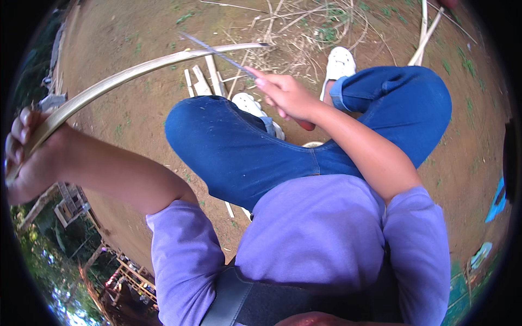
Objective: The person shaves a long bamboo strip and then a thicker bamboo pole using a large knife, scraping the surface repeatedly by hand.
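Observation:
A long, pale split strip, which looks like bamboo [119,79], arcs from the far left to the middle of the view. My left hand [41,155] is closed around its near end, out at the left rim. In front of my knees, my right hand [285,96] grips a knife. The long narrow knife blade [217,53] points up and left and crosses the strip close to its far end; whether the two touch, I cannot tell. The butt of a red-orange handle [306,125] shows below my right hand.
Several short pale slats [201,81] lie by my left shoe [250,103]. Thin curled shavings [310,32] are heaped on the bare earth beyond my feet. Longer strips [427,35] rest at the upper right, past my bent right knee. A blue scrap [496,201] lies at the right rim.

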A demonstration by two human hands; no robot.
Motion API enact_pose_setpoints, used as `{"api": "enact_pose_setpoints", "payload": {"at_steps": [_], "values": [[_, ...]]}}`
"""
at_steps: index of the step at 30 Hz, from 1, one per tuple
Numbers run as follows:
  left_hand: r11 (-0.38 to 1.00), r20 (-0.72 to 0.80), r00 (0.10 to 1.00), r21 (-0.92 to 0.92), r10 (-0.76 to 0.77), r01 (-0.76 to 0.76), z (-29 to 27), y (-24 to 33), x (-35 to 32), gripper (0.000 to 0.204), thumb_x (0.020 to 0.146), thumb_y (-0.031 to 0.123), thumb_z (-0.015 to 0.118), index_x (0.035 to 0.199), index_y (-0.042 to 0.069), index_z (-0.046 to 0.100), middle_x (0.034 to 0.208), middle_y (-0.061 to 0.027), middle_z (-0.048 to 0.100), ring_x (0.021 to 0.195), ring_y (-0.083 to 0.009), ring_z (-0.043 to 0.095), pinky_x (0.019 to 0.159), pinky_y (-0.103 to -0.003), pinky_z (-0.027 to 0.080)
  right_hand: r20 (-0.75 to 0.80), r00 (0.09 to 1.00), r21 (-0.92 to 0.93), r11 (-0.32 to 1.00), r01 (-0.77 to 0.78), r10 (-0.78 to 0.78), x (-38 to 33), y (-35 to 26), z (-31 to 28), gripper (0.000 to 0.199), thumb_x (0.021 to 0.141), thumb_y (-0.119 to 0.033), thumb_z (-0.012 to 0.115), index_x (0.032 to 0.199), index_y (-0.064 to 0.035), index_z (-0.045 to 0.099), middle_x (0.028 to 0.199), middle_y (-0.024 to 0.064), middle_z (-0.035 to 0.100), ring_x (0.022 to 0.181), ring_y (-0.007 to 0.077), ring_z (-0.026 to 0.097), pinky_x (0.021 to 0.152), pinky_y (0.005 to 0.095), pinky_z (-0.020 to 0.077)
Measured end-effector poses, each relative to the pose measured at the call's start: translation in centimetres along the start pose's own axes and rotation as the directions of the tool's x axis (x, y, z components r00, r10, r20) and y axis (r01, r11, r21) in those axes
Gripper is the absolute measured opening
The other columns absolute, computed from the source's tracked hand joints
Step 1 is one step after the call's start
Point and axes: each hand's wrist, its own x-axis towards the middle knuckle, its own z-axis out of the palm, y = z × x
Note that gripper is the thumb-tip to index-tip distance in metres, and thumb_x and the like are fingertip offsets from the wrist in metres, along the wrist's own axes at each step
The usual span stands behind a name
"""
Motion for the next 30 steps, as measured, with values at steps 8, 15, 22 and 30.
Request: {"api": "enact_pose_setpoints", "payload": {"at_steps": [8,15,22,30], "values": [[0.992,0.050,0.999,-0.125,-0.006,0.013,2.4,1.1,-3.6,0.060,0.091,0.074,0.049,0.066,0.020,0.056,0.050,0.0026,0.043,0.042,-0.0142,0.045,0.045,-0.032,0.046,-0.161,0.953,0.044,0.967,-0.251,0.255,2.0,4.6,-1.9,0.054,0.106,-0.042,0.044,0.156,-0.0267,0.033,0.070,-0.0013,0.052,0.044,0.0068,0.049,0.038,0.0252,0.0443],[0.983,0.006,1.000,-0.184,-0.020,0.021,2.9,-0.1,-3.8,0.054,0.088,0.068,0.059,0.067,0.018,0.061,0.051,0.0019,0.046,0.044,-0.0146,0.048,0.047,-0.032,0.046,-0.204,0.944,-0.034,0.962,-0.270,0.257,2.9,6.3,-4.1,0.055,0.106,-0.044,0.042,0.157,-0.0242,0.032,0.069,-0.0024,0.049,0.046,0.0060,0.047,0.039,0.0238,0.0423],[0.989,0.040,0.999,-0.143,-0.037,0.042,3.3,-2.2,-0.6,0.050,0.095,0.058,0.051,0.067,0.017,0.049,0.049,0.0012,0.044,0.042,-0.0142,0.048,0.042,-0.031,0.045,-0.042,0.981,0.113,0.976,-0.183,0.189,2.8,0.4,-2.1,0.058,0.105,-0.047,0.045,0.156,-0.0240,0.032,0.070,-0.0025,0.051,0.047,0.0060,0.048,0.041,0.0233,0.0438],[0.973,0.001,0.999,-0.226,0.041,-0.039,9.3,-4.3,1.4,0.042,0.099,0.049,0.059,0.074,0.020,0.041,0.053,0.0060,0.033,0.041,-0.0089,0.040,0.041,-0.024,0.037,-0.102,0.968,0.075,0.972,-0.221,0.227,4.8,1.2,-3.7,0.063,0.102,-0.056,0.045,0.152,-0.0189,0.038,0.070,-0.0034,0.051,0.047,0.0046,0.047,0.040,0.0209,0.0416]]}}
